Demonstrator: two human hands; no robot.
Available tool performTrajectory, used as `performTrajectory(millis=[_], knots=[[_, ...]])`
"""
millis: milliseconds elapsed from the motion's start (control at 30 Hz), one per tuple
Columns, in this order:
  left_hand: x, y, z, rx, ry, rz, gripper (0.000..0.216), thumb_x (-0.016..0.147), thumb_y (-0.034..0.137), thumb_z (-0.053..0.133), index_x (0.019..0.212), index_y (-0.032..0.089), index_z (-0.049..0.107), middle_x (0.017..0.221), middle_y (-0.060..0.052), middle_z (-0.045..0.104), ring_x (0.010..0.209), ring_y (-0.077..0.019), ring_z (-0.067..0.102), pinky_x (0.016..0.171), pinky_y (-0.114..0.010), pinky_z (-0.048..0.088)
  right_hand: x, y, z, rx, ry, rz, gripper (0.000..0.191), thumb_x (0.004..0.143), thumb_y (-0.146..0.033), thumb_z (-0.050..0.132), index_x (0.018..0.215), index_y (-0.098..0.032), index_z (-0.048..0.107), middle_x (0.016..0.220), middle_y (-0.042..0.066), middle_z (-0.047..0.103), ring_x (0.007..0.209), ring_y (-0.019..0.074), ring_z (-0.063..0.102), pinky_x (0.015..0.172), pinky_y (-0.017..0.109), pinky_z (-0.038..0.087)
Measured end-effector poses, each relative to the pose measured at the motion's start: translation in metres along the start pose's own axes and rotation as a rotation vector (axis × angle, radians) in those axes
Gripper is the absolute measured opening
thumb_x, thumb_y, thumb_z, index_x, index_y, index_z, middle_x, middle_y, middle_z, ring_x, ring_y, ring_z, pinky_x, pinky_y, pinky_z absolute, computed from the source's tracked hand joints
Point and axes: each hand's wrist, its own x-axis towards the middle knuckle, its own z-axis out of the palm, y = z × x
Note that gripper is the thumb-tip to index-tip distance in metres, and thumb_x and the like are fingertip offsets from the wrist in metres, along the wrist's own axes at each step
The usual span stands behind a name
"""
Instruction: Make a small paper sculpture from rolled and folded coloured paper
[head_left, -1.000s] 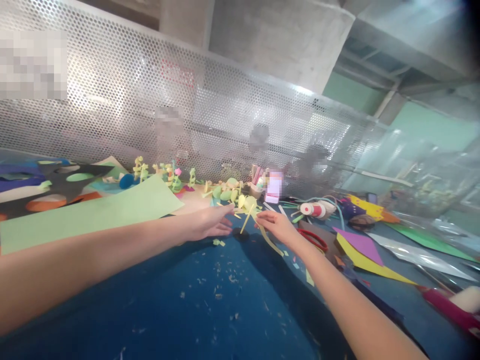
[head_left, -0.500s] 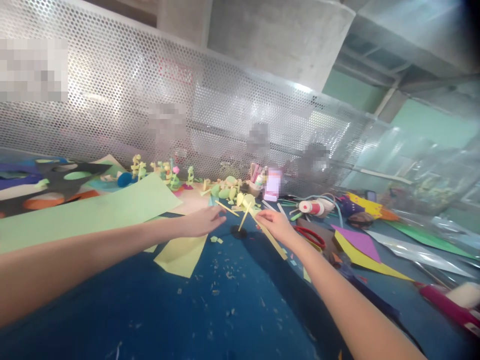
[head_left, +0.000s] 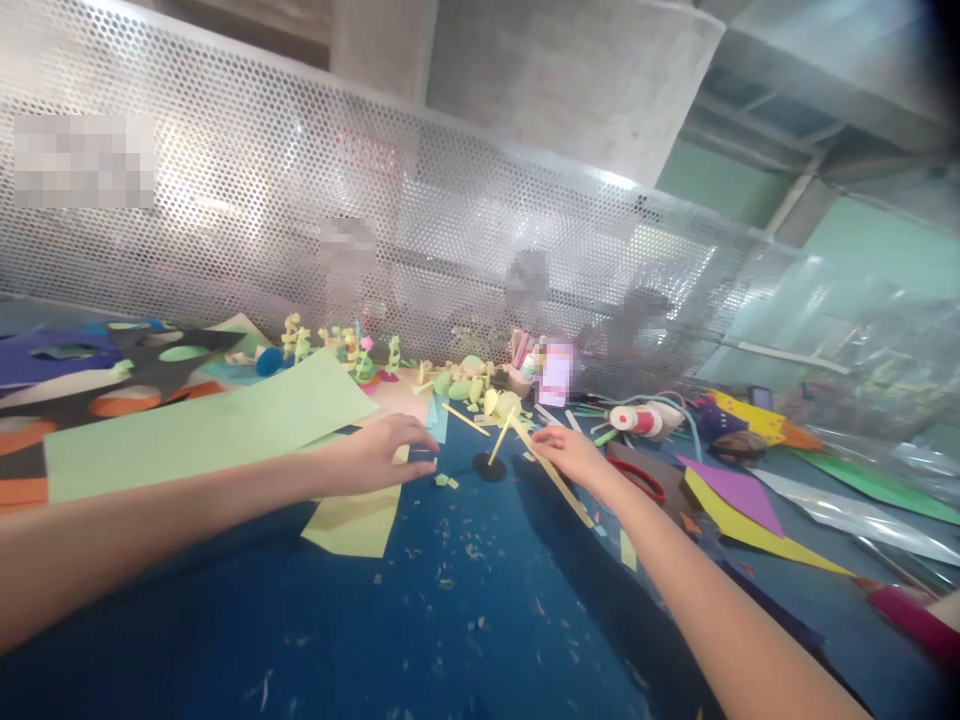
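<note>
A thin yellow stick (head_left: pixel 502 437) stands tilted on a small black disc (head_left: pixel 490 467) on the blue table. My left hand (head_left: pixel 379 455) hovers left of the disc, thumb and fingers apart, with nothing in it. Below that hand is a pale yellow sheet of paper (head_left: pixel 356 522). To the right of the disc, my right hand (head_left: pixel 571 452) has loosely bent fingers just over a long yellow strip (head_left: pixel 566 492); no grip on the strip shows. Another thin yellow stick (head_left: pixel 466 419) lies behind the disc.
A large light green sheet (head_left: pixel 202 425) lies at left. Behind are small green figures (head_left: pixel 300 340), pale green oval pieces (head_left: pixel 469 385) and a phone (head_left: pixel 556 373). Red-handled scissors (head_left: pixel 637 478), a red-and-white spool (head_left: pixel 631 420) and coloured sheets lie right. Scraps litter the tabletop (head_left: pixel 420 640).
My left hand has drawn back leftward from the disc and its fingers have spread. My right hand has shifted slightly away from the upright stick. The whole view has turned a little.
</note>
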Motion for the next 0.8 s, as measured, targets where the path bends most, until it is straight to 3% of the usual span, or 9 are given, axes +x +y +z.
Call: performTrajectory(millis=[100, 233, 400, 533, 800], knots=[[0.011, 0.01, 0.007, -0.064, -0.049, -0.068, 0.044, 0.072, 0.052, 0.056, 0.106, 0.024, 0.058, 0.099, -0.004, 0.06, 0.087, -0.02, 0.054, 0.074, -0.027, 0.041, 0.0, 0.001, -0.001, -0.028, 0.038, 0.018, 0.02, 0.074, -0.032, 0.053, 0.084, -0.017, 0.061, 0.067, 0.003, 0.069, 0.057, 0.0179, 0.062, 0.056, 0.03, 0.045], [0.02, 0.012, 0.017, -0.098, -0.111, -0.03, 0.026, 0.072, 0.041, 0.057, 0.087, 0.022, 0.066, 0.082, -0.003, 0.06, 0.079, -0.0182, 0.054, 0.069, -0.026, 0.041, 0.0, 0.001, 0.0, -0.057, 0.065, 0.005, 0.016, 0.073, -0.029, 0.054, 0.08, -0.017, 0.061, 0.069, 0.003, 0.069, 0.064, 0.0192, 0.063, 0.061, 0.031, 0.045], [0.018, 0.014, 0.018, -0.319, -0.141, -0.031, 0.02, 0.074, 0.028, 0.053, 0.092, 0.023, 0.062, 0.092, -0.002, 0.06, 0.083, -0.0159, 0.055, 0.073, -0.026, 0.044, 0.0, 0.003, 0.001, -0.076, 0.071, -0.011, 0.013, 0.072, -0.027, 0.054, 0.077, -0.017, 0.061, 0.069, 0.003, 0.069, 0.065, 0.0193, 0.063, 0.063, 0.03, 0.045], [0.015, 0.023, 0.02, -0.52, -0.109, -0.043, 0.031, 0.072, 0.015, 0.051, 0.103, 0.022, 0.05, 0.094, -0.002, 0.059, 0.086, -0.0143, 0.056, 0.078, -0.028, 0.047, 0.0, 0.002, 0.002, -0.09, 0.063, -0.019, 0.013, 0.072, -0.027, 0.053, 0.075, -0.017, 0.061, 0.068, 0.004, 0.068, 0.063, 0.0186, 0.063, 0.062, 0.029, 0.045], [0.014, 0.034, 0.022, -0.582, -0.09, 0.009, 0.034, 0.071, 0.006, 0.047, 0.101, 0.021, 0.047, 0.092, -0.001, 0.058, 0.086, -0.013, 0.057, 0.082, -0.029, 0.047, -0.002, -0.001, 0.003, -0.138, 0.03, -0.03, 0.015, 0.073, -0.027, 0.052, 0.079, -0.016, 0.061, 0.073, 0.005, 0.068, 0.068, 0.0179, 0.064, 0.066, 0.028, 0.046]])
